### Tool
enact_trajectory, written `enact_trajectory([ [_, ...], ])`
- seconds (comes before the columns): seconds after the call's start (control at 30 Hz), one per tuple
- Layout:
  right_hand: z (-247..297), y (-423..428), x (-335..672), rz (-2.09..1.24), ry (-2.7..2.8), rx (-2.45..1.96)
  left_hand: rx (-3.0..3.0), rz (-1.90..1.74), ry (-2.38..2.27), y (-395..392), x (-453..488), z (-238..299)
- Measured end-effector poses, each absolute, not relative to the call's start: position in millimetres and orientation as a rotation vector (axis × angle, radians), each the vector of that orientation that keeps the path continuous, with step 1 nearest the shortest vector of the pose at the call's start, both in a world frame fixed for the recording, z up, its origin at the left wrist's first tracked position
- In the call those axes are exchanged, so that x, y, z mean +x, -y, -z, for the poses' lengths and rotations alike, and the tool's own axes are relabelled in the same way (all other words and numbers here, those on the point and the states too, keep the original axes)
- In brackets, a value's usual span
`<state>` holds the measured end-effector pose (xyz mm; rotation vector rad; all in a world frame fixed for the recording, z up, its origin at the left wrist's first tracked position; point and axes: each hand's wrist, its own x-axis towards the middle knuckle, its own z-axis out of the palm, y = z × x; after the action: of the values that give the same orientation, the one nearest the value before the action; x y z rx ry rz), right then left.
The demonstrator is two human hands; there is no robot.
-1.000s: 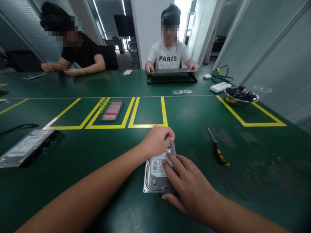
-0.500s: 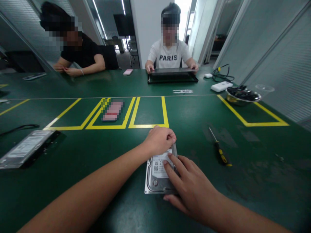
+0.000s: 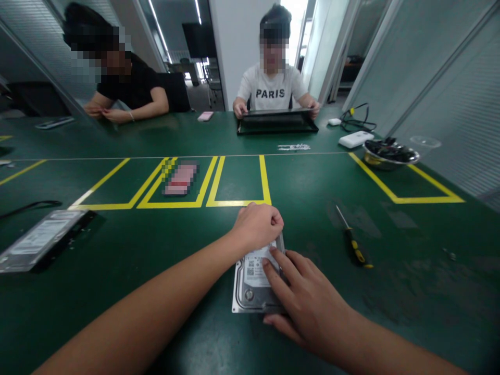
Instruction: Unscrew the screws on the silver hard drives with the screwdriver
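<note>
A silver hard drive [image 3: 250, 295] with a white printed label lies on the green table in front of me. My left hand [image 3: 258, 225] is closed over its far end, fingers curled in a pinch. Whatever is between those fingertips is hidden. From the right, my right hand [image 3: 302, 291] steadies the drive, with two fingers laid on the label and the thumb at the near edge. A yellow-and-black screwdriver [image 3: 356, 250] lies to the right of my hands, its shaft pointing away.
At left lies another boxy silver device [image 3: 42, 234] with a label. Yellow tape outlines [image 3: 238, 203] mark the table, one around a pink phone [image 3: 182, 178]. A metal bowl [image 3: 390, 161] of dark parts stands back right. Across the table, a person [image 3: 273, 86] holds a dark panel [image 3: 277, 122]; another person [image 3: 133, 88] sits left.
</note>
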<state>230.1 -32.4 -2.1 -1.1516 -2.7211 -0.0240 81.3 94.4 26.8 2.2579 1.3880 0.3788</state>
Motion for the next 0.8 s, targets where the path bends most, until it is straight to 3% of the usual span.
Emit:
enact_trajectory([
  [0.53, -1.3, 31.4, 233.2, -0.003, 2.742, -1.167, 2.111, -0.268, -1.426, -99.7, 80.7, -31.0],
  [0.8, -0.5, 32.5, 234.3, -0.020, 2.745, -1.160, 2.103, -0.525, -1.517, -77.8, 74.5, -39.8],
])
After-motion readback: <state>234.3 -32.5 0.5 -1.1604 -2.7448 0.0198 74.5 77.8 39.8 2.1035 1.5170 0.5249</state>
